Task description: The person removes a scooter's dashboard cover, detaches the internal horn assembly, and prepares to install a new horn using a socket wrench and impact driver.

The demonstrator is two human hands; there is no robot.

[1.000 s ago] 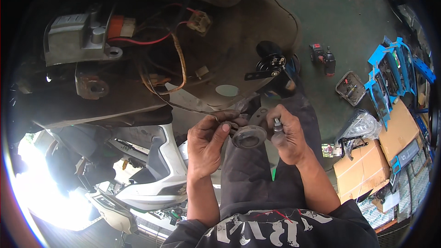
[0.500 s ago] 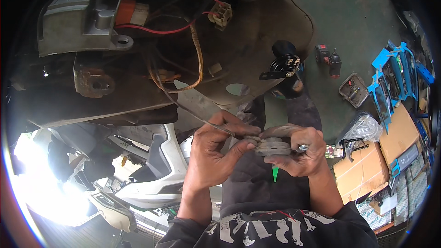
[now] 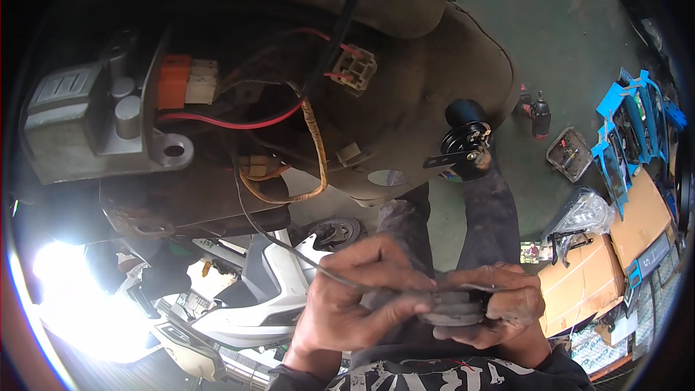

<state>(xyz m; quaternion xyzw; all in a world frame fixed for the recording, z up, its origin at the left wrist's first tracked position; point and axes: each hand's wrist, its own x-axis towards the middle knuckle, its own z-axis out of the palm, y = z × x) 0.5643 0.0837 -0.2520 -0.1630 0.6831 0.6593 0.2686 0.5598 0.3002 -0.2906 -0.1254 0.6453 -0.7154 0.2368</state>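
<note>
My right hand (image 3: 510, 308) is wrapped round a dusty grey disc horn (image 3: 456, 309), thumb below and fingers above it. At the horn's left edge, my left hand (image 3: 358, 300) pinches the end of a thin dark wire (image 3: 289, 247). That wire runs up from the hand into the vehicle's underside. The joint between wire and horn is blurred and partly covered by the fingers. Further up, a black horn (image 3: 465, 134) with a flat bracket sits against the brownish body panel (image 3: 427, 80).
A grey metal housing (image 3: 65, 123), an orange plug (image 3: 174, 81) and a loose white connector (image 3: 355, 70) on red wires are at the upper left. A power drill (image 3: 539, 114), a small tray (image 3: 570, 154) and cardboard boxes (image 3: 583, 286) lie right. White scooter bodywork (image 3: 268, 286) stands left.
Both hands, with the horn and wire, now appear lower and slightly to the right. My view has shifted, and the housing and connectors appear lower in it. The grip looks the same.
</note>
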